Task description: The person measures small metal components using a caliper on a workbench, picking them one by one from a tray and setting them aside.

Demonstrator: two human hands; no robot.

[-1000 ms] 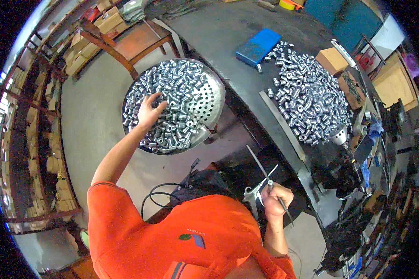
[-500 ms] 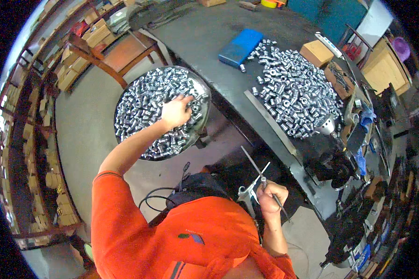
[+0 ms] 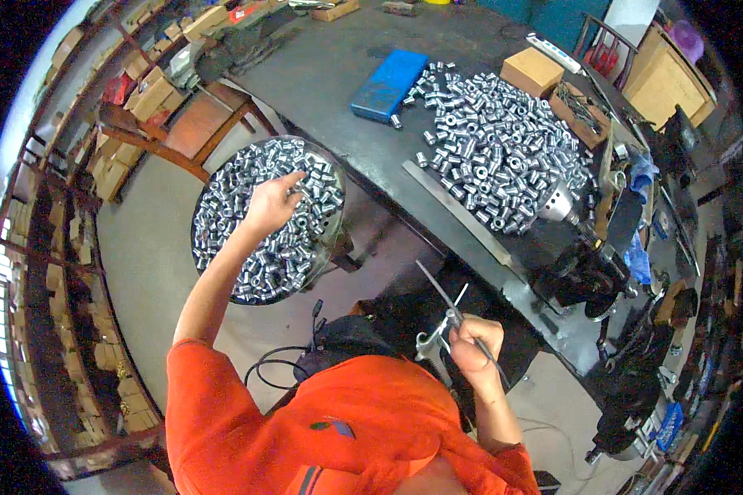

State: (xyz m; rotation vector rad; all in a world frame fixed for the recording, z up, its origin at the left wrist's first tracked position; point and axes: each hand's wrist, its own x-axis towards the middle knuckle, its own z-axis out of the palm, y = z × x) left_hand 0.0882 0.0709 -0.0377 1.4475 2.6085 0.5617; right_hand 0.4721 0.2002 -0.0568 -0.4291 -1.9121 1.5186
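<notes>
My left hand (image 3: 271,206) rests over a heap of small shiny metal sleeves (image 3: 252,177) in a round tray (image 3: 337,227). Its index finger stretches out toward the far right of the heap and the thumb stands apart; no sleeve shows between them. Near my body, my right hand (image 3: 476,342) is closed around a long thin file-like metal tool (image 3: 437,286), held at a slant. A pale thin rod and a silvery hooked piece (image 3: 428,340) show beside that grip; whether the hand also holds them I cannot tell.
On the dark workbench (image 3: 322,74), more metal sleeves (image 3: 504,148) lie in a large pile. Around it are a blue box (image 3: 390,85), a cardboard box (image 3: 532,71), a flat metal bar (image 3: 454,210) and a holed metal cone (image 3: 556,205). A wooden chair (image 3: 198,124) stands behind the tray.
The view has shifted, so the bench and tray sit differently. My left hand has moved toward the middle of the heap, its index finger now stretched out. My right hand keeps its hold on the tool.
</notes>
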